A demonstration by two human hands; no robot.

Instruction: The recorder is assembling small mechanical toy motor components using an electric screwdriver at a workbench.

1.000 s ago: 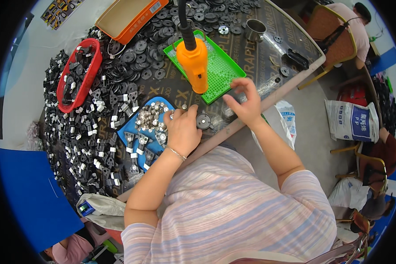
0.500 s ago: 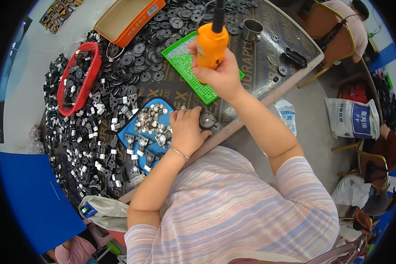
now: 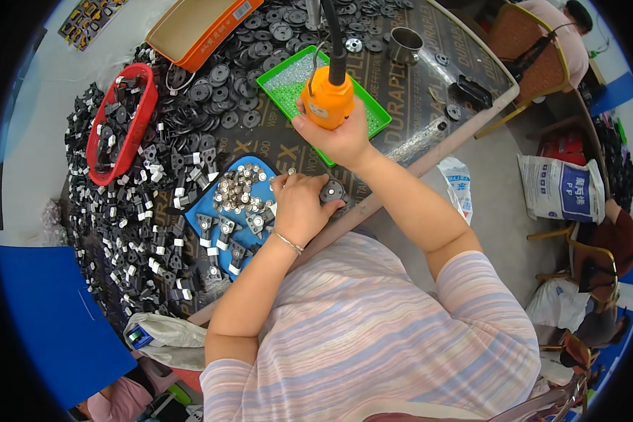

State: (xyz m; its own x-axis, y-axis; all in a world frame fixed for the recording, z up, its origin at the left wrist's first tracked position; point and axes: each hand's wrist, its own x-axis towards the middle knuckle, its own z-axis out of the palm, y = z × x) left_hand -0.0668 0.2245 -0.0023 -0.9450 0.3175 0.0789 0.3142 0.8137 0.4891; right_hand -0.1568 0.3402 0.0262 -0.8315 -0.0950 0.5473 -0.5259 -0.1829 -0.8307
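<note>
My right hand (image 3: 346, 139) is wrapped round an orange electric screwdriver (image 3: 328, 98) with a thick black cord rising from its top. It is held over the near part of a green perforated tray (image 3: 378, 126) of tiny silver screws; the tool's lower end is hidden. My left hand (image 3: 304, 205) rests on the table's near edge, its thumb and fingertips gripping a round black disc (image 3: 333, 191) with a metal centre. Beside that hand lies a blue mat (image 3: 202, 205) bearing a heap of small silver metal parts (image 3: 240, 188) and several black brackets (image 3: 226, 228).
Many black-and-white caster parts (image 3: 141, 239) cover the table's left side, with a red basket (image 3: 150, 105) among them. Black discs (image 3: 221, 88) lie in a pile behind, near an orange box (image 3: 197, 35). A metal cup (image 3: 405, 46) stands at the far right.
The screwdriver and my right hand have come nearer and lower, tilting. My left thumb has moved against the disc, where its fingers were apart from it before.
</note>
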